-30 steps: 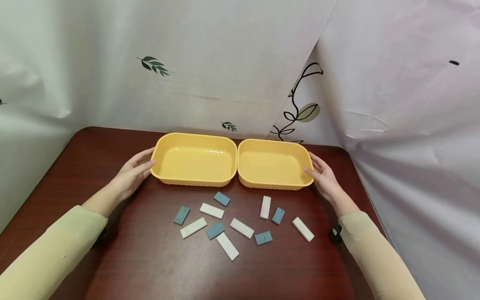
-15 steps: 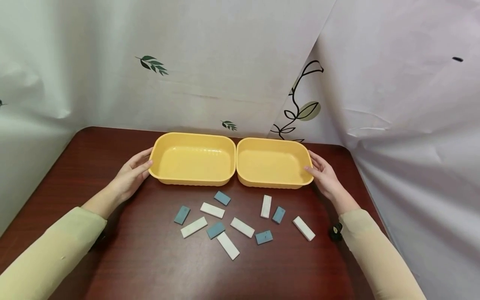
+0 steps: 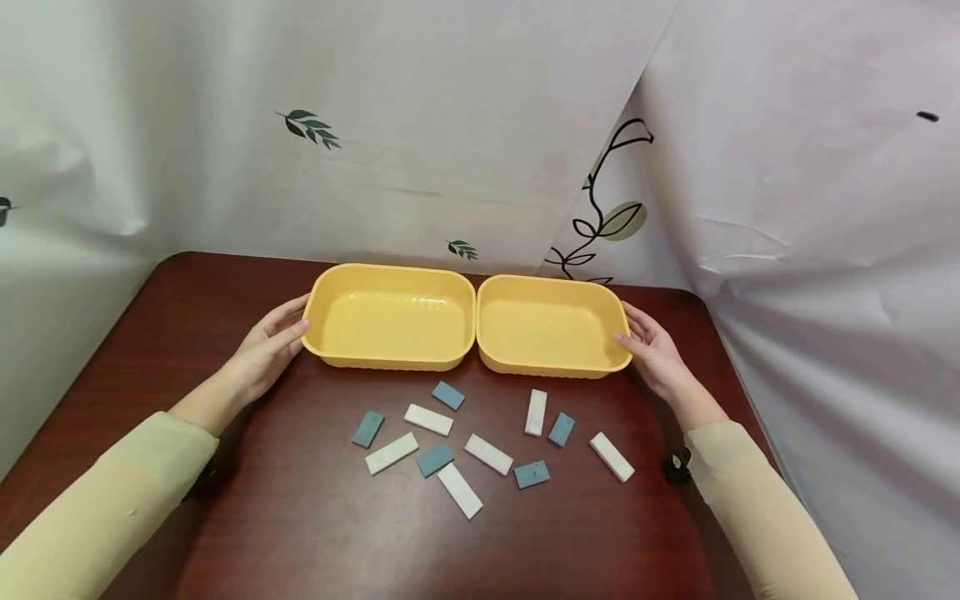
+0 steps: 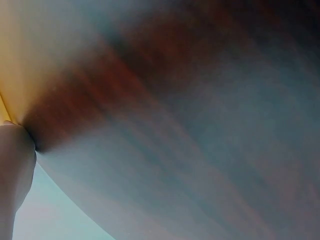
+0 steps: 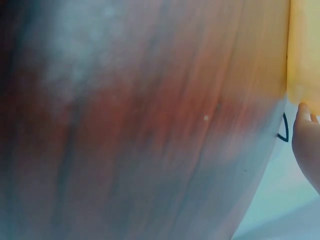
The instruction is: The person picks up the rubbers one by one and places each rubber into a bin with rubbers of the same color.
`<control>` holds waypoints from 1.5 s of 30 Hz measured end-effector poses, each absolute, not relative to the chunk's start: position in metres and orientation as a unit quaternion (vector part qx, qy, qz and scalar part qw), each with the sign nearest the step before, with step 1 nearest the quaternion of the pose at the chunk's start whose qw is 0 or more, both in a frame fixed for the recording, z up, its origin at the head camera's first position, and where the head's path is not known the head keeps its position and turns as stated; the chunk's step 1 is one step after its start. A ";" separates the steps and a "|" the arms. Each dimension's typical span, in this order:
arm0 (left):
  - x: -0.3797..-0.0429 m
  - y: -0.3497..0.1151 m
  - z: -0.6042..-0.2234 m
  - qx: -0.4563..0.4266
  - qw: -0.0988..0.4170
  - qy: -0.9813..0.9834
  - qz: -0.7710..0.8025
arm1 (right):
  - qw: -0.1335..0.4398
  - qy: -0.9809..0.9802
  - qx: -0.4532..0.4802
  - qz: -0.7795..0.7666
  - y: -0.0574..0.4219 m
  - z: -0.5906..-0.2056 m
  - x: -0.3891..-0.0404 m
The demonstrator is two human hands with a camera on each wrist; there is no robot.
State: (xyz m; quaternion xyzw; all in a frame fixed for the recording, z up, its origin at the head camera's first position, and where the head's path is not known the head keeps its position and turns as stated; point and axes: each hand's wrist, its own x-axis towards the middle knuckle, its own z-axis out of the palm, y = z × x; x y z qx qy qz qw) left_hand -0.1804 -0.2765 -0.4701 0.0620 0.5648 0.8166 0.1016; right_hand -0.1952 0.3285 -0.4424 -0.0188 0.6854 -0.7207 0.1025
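Observation:
Two yellow plastic bins stand side by side at the back of the table, their inner ends touching or nearly so. My left hand (image 3: 261, 354) grips the outer end of the left bin (image 3: 390, 329), thumb at the rim and fingers along the outside. At the far end of the right bin (image 3: 553, 329), my right hand (image 3: 654, 354) holds on in the same way, its thumb over the rim. Nothing lies inside either bin. The left wrist view catches only part of a hand (image 4: 15, 165) against yellow; a fingertip (image 5: 303, 112) meets the bin in the right wrist view.
In front of the bins, several white blocks (image 3: 489, 454) and several shorter blue blocks (image 3: 448, 396) lie scattered on the dark red-brown table (image 3: 360, 542). One white block (image 3: 460, 490) touches or nearly touches a blue one (image 3: 435, 459). White sheeting (image 3: 390, 167) hangs behind.
The whole head view shifts slightly. Both hands keep their hold on the bins, and the blocks stay in place.

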 end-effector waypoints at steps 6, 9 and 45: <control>-0.181 -0.277 -0.471 0.058 0.100 0.566 0.816 | 0.104 0.686 -0.018 -0.720 0.329 -0.443 -0.195; -0.181 -0.277 -0.472 0.057 0.099 0.562 0.819 | 0.105 0.687 -0.015 -0.719 0.329 -0.443 -0.195; -0.185 -0.278 -0.473 0.055 0.106 0.569 0.814 | 0.040 0.743 -0.102 -0.660 0.352 -0.391 -0.141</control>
